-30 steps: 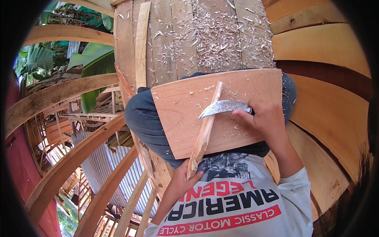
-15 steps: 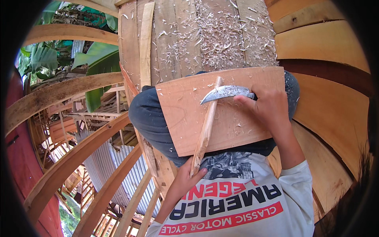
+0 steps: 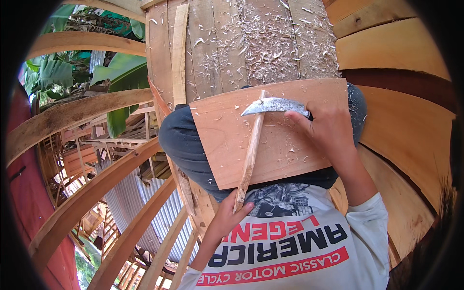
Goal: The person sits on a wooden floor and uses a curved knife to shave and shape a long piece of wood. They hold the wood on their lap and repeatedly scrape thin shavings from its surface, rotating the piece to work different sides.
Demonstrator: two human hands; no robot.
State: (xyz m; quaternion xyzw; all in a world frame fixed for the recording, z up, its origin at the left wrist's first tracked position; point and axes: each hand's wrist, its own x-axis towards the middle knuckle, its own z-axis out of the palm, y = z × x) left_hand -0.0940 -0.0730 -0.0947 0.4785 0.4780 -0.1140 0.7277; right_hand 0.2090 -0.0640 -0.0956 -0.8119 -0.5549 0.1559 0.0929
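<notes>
An adze is held across a curved wooden board that is laid over the person's lap. The wooden handle is run down and slightly to the left from the metal head, and its lower end is gripped by the left hand, fingers curled tight around the stick with the thumb laid alongside it. The grey, curved steel blade is seen lying crosswise near the board's upper edge, its pointed tip turned to the left. The blade's right end is pressed on by the right hand, fingers folded down over the metal and against the board; whether the blade is wrapped fully cannot be told, as its end is hidden under the fingers.

Pale shavings are scattered on the board around the right hand. Dark trousers are seen under the board's left side, and a white printed shirt is spread at the bottom.

Beyond the board, weathered upright planks are thickly dusted with wood chips. Broad orange-brown hull planks are curved along the right. Bent timber ribs are swept across the left, with corrugated metal sheeting below them and green banana leaves behind.
</notes>
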